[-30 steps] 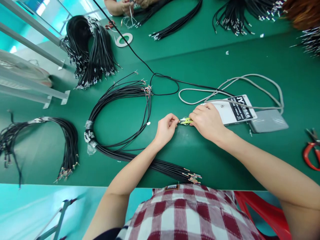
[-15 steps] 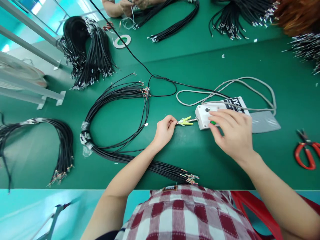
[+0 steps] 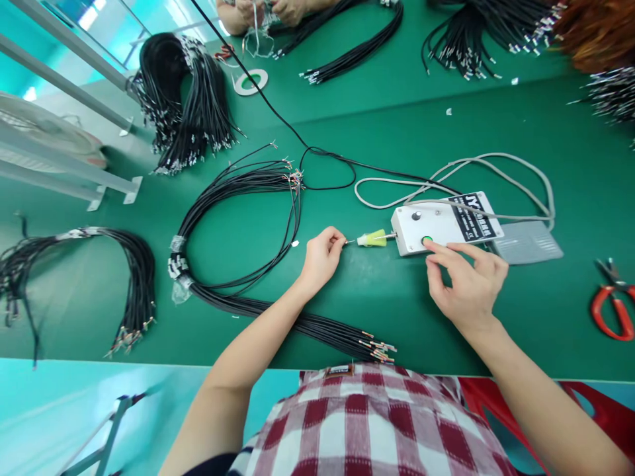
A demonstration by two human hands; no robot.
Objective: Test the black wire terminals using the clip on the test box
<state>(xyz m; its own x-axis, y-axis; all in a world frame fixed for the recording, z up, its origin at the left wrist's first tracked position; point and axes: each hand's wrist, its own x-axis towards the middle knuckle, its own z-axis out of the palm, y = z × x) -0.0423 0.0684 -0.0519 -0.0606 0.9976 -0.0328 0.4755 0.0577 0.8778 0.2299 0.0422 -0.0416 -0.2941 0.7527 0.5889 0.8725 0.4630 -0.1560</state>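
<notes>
My left hand (image 3: 321, 256) pinches the end of a cable, most of it hidden in my fingers; a thin bare wire tip sticks out to the right. A small gap separates that tip from the yellow clip (image 3: 373, 238), which looks blurred into a cone on a metal shaft. This shaft comes out of the white control box (image 3: 449, 225), which has a black label and a small knob. With fingers apart, my right hand (image 3: 464, 281) has its index fingertip on the box's green button (image 3: 427, 240). Left of my hands lies a taped bundle of black cables (image 3: 238, 303).
Red-handled pliers (image 3: 612, 304) lie at the right. A grey cord (image 3: 533, 170) loops behind the box, near a grey plate (image 3: 530, 243). More black cable bundles (image 3: 186, 99) and a tape roll (image 3: 251, 82) lie farther back. Another person's hands (image 3: 268, 12) work at the far edge.
My left hand has drawn slightly left, so the wire tip is apart from the yellow clip. The clip has turned from spread jaws to a blurred cone. My right hand moved down, index finger on the button.
</notes>
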